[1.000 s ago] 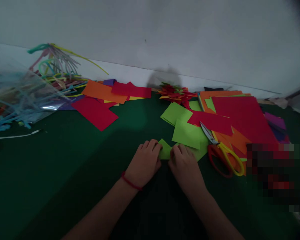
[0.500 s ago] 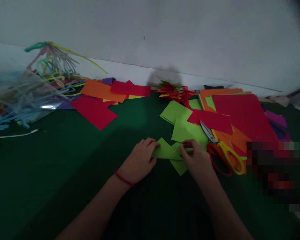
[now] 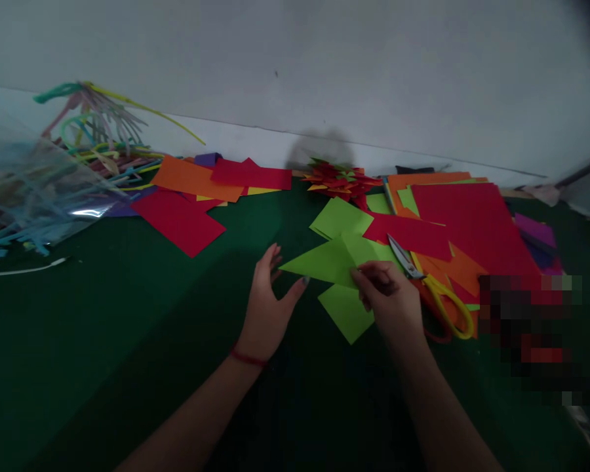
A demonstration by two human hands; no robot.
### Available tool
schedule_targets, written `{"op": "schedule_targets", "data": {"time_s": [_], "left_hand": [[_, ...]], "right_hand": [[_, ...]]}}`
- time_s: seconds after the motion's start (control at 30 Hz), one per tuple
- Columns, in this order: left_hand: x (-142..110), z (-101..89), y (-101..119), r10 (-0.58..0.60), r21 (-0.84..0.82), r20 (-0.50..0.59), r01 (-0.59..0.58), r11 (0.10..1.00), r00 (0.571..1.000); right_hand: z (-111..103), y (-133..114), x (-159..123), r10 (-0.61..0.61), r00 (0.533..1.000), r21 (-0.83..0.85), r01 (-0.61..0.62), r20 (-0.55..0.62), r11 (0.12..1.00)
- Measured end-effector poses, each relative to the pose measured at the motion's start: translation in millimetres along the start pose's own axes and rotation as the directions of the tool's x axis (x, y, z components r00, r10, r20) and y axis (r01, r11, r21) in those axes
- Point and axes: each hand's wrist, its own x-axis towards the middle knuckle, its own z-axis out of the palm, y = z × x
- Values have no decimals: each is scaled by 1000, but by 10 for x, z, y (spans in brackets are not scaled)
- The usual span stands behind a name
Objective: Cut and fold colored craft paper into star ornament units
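My right hand [image 3: 391,298] pinches a lime-green folded paper triangle [image 3: 322,262] by its right corner and holds it a little above the dark green table [image 3: 103,314]. My left hand [image 3: 268,305], with a red band on the wrist, is open just left of the triangle; its fingers are spread and the thumb tip reaches under the paper's lower edge. A second lime-green paper square [image 3: 347,311] lies flat below the triangle, between my hands.
More green squares [image 3: 339,216] lie behind. Red-and-yellow scissors [image 3: 437,292] rest right of my right hand on red and orange sheets [image 3: 472,223]. A folded paper flower [image 3: 339,180] sits by the wall. Red and orange paper [image 3: 196,190] and bagged pipe cleaners [image 3: 39,183] lie far left.
The green paper was pressed flat under both hands; now my right hand has lifted it as a triangle, and my left hand has opened and come off it.
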Motion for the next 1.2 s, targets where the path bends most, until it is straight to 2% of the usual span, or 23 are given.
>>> {"op": "schedule_targets", "data": {"time_s": [0.07,0.13,0.2,0.3,0.47,0.53,0.63,0.7,0.77,0.83,0.9,1.07,1.13,1.2], "left_hand": [[-12,38,3,-139,-246,157,174,954,978],[-28,76,9,-215,-380,321,333,863,922],[-47,105,16,-249,-448,377,411,794,892],[-72,127,23,-283,-497,373,449,743,883],[-76,132,25,-290,-516,348,441,734,891],[-56,112,24,-296,-520,336,438,734,894],[-2,34,21,-331,-547,237,407,732,913],[41,-39,20,-329,-570,154,356,741,932],[80,-105,21,-293,-575,129,312,757,947],[108,-145,20,-254,-567,145,290,771,956],[123,-148,16,-234,-562,188,299,771,954],[85,-60,18,-272,-550,357,436,712,894],[55,-32,38,-303,-514,407,490,703,862],[36,-25,60,-330,-479,435,525,703,838]], "right_hand": [[14,-30,-20,-14,1000,44,14,-5,999],[35,-42,-42,-34,998,72,30,55,997],[60,-40,-63,-43,988,76,32,148,997],[102,-25,-93,-49,969,67,34,242,997],[151,-1,-120,-19,953,2,20,301,1000],[146,0,-117,-1,956,0,1,292,1000],[110,-4,-91,31,961,21,-39,275,999],[69,-8,-64,56,973,41,-67,223,997],[20,-13,-35,80,985,58,-90,150,994],[-28,-18,-8,91,988,78,-101,122,992],[-58,-18,12,85,986,117,-103,146,988],[6,24,-2,76,979,187,-113,191,976],[58,44,-31,57,964,208,-114,261,972],[81,54,-57,37,924,214,-127,380,969]]}}
